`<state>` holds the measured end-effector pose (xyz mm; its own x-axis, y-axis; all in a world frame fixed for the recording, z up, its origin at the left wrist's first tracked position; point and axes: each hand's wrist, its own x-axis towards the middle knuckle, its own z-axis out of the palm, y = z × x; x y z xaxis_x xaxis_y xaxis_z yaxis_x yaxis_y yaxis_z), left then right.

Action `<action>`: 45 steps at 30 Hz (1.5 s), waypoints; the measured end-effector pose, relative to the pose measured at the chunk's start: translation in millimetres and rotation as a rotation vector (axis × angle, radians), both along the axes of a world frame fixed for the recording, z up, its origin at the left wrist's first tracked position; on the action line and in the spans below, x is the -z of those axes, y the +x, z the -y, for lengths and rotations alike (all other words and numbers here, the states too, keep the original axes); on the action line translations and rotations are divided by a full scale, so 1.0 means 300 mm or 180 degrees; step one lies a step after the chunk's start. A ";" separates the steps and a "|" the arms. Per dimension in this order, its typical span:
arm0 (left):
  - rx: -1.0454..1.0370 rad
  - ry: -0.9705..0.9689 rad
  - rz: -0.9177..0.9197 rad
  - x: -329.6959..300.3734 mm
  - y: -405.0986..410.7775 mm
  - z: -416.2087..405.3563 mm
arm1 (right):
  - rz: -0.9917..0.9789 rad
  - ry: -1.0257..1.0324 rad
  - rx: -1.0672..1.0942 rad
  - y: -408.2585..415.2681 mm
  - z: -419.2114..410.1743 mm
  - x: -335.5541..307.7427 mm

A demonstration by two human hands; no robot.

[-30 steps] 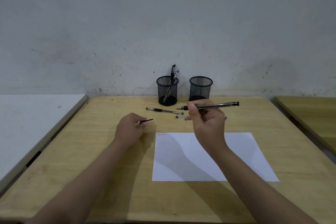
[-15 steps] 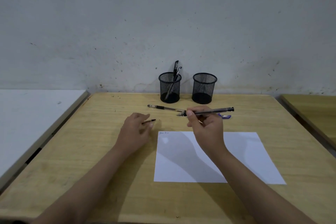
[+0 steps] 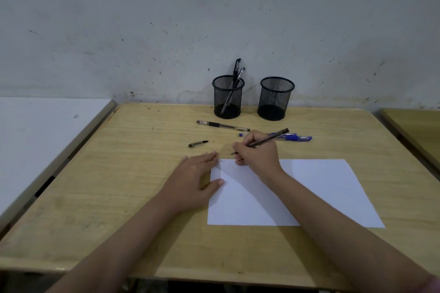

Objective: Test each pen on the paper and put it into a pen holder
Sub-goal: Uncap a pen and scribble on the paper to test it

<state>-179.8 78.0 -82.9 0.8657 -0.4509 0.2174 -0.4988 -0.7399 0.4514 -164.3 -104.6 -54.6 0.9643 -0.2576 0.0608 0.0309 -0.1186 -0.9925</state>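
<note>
The paper (image 3: 285, 195) lies nearest, on the wooden table (image 3: 119, 197). The left hand (image 3: 197, 176) rests flat at the paper's left edge, fingers straight, thumb on the sheet, holding nothing. Just beyond the paper's far left corner, the right hand (image 3: 258, 152) grips the dark pen (image 3: 264, 141) in curled fingers, tip at the sheet's far edge beside a faint scribble. A stroke begun there could run onto wood (the margin looks thin). Beyond the paper lie a loose cap (image 3: 198, 143), a clear pen (image 3: 223, 125) and blue pens (image 3: 289, 137); a careless lift might scatter them. Farther back, the left holder (image 3: 228, 97) has pens, the right holder (image 3: 276, 98) looks empty, with open table between.
</note>
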 end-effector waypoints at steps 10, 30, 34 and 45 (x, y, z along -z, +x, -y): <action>-0.0084 -0.0052 0.0120 0.013 -0.009 0.000 | 0.0034 -0.0251 0.0300 0.010 -0.030 0.013; 0.0031 0.0236 -0.0046 0.003 -0.008 0.004 | 0.0218 -0.0317 0.0173 0.023 -0.037 0.041; 0.0023 0.0242 -0.0057 -0.004 -0.012 0.005 | 0.0181 -0.0289 0.0183 0.023 -0.032 0.044; -0.0005 0.0215 -0.0073 -0.008 -0.009 0.007 | 0.0217 -0.0351 0.0245 0.025 -0.034 0.043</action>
